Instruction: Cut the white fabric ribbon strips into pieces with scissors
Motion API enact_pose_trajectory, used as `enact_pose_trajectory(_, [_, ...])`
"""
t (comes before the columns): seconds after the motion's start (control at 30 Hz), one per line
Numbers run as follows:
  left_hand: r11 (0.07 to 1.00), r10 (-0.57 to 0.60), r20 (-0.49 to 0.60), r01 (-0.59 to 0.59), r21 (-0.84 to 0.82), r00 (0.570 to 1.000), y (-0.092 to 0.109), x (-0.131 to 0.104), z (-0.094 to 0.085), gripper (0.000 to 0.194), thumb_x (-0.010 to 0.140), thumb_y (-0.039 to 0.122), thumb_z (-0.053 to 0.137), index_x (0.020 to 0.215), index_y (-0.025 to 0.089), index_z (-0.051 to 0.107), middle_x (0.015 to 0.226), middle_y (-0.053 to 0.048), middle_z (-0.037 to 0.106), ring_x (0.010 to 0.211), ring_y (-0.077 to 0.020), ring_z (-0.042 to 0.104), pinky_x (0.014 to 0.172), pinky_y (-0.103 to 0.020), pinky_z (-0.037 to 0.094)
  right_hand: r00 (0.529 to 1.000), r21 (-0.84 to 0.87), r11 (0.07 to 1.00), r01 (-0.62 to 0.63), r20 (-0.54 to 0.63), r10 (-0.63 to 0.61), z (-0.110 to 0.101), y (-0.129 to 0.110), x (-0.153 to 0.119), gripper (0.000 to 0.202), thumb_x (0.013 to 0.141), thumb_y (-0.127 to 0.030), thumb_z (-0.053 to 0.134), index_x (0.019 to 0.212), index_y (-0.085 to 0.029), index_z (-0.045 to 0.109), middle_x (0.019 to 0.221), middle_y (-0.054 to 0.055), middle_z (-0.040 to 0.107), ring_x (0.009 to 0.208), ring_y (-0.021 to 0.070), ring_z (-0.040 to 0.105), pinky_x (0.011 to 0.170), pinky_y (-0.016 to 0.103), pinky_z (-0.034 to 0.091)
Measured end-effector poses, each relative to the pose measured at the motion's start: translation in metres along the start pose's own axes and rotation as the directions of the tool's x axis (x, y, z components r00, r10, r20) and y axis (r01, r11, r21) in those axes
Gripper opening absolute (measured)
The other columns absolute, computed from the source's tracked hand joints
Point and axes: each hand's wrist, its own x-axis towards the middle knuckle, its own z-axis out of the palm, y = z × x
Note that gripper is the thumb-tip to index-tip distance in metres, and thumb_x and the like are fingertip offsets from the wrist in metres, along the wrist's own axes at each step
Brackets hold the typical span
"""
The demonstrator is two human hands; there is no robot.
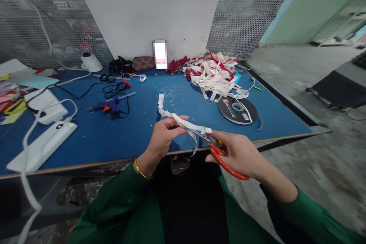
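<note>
My left hand (166, 133) pinches a white ribbon strip (161, 105) near the table's front edge. One gathered end of the strip lies on the blue tabletop, and a thin tail hangs down between my hands. In my right hand (237, 150) are scissors (228, 167) with red-orange handles, their blades pointing left along the strip, close to my left fingers. Something small, purple and yellow, shows by my right fingers; I cannot make out what it is. A black round spool (237, 110) lies just beyond my right hand.
A heap of white and red ribbons (213, 72) covers the back right. On the left are a blue glue gun (107, 106), a white power bank (42, 146) and cables. A lit phone (160, 54) leans against the back panel beside a brown checked pouch (142, 63).
</note>
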Motion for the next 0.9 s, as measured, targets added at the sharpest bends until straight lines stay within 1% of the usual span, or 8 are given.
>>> enact_pose_trajectory(0.17, [1.000,-0.016,-0.005,0.016,-0.005,1.000,0.0017,-0.0007,-0.0008,0.035,0.061,0.020,0.089,0.096,0.019,0.082,0.080,-0.004,0.077,0.072,-0.0138,0.067,0.074,-0.027,0.057,1.000,0.026,0.999,-0.021,0.012,0.021,0.0005,-0.0009,0.0012,0.037,0.084,-0.054,0.068,0.103,-0.023,0.068,0.070,-0.001,0.064,0.058,0.0148,0.051,0.056,0.026,0.032])
enact_pose_trajectory(0.3, [1.000,-0.013,-0.001,0.013,-0.014,1.000,0.0013,-0.0010,-0.0026,0.034,0.062,0.020,0.089,0.095,0.019,0.082,0.081,-0.004,0.078,0.073,-0.0136,0.068,0.073,-0.026,0.057,1.000,0.040,0.999,-0.026,0.008,0.026,0.0027,0.0004,0.0019,0.033,0.084,-0.053,0.067,0.095,-0.022,0.068,0.068,-0.001,0.064,0.057,0.0144,0.052,0.055,0.026,0.032])
enact_pose_trajectory(0.43, [1.000,-0.012,-0.003,0.012,-0.006,1.000,-0.0001,-0.0009,-0.0040,0.034,0.063,0.020,0.088,0.096,0.019,0.082,0.082,-0.004,0.078,0.073,-0.0142,0.068,0.074,-0.027,0.057,1.000,0.042,0.999,-0.001,0.002,0.001,0.0046,0.0031,0.0008,0.033,0.086,-0.051,0.065,0.103,-0.022,0.069,0.071,0.000,0.066,0.058,0.0145,0.054,0.055,0.025,0.034])
enact_pose_trajectory(0.63, [0.999,-0.036,0.037,0.035,0.031,0.999,-0.0023,-0.0018,-0.0036,0.035,0.064,0.018,0.087,0.099,0.020,0.081,0.086,-0.005,0.079,0.078,-0.0166,0.071,0.078,-0.030,0.058,1.000,-0.014,1.000,0.006,-0.001,-0.006,0.0049,0.0015,0.0011,0.051,0.083,-0.056,0.068,0.121,-0.022,0.067,0.081,0.003,0.071,0.061,0.0167,0.060,0.057,0.026,0.038])
enact_pose_trajectory(0.77, [0.996,-0.059,0.043,0.056,0.066,0.997,-0.0018,-0.0036,-0.0016,0.034,0.064,0.016,0.085,0.098,0.019,0.081,0.085,-0.005,0.079,0.077,-0.0181,0.071,0.079,-0.033,0.058,1.000,-0.042,0.999,0.014,-0.015,-0.014,0.0053,-0.0002,0.0024,0.054,0.083,-0.057,0.067,0.123,-0.021,0.068,0.079,0.004,0.072,0.060,0.0173,0.061,0.057,0.027,0.038])
enact_pose_trajectory(0.9, [0.996,-0.070,0.050,0.067,0.063,0.996,-0.0004,-0.0046,-0.0027,0.035,0.064,0.015,0.084,0.099,0.020,0.081,0.086,-0.005,0.079,0.077,-0.0171,0.070,0.079,-0.031,0.057,1.000,-0.025,1.000,0.008,-0.022,-0.008,0.0061,0.0010,0.0031,0.047,0.084,-0.054,0.066,0.118,-0.022,0.071,0.074,0.003,0.071,0.059,0.0167,0.060,0.056,0.026,0.037])
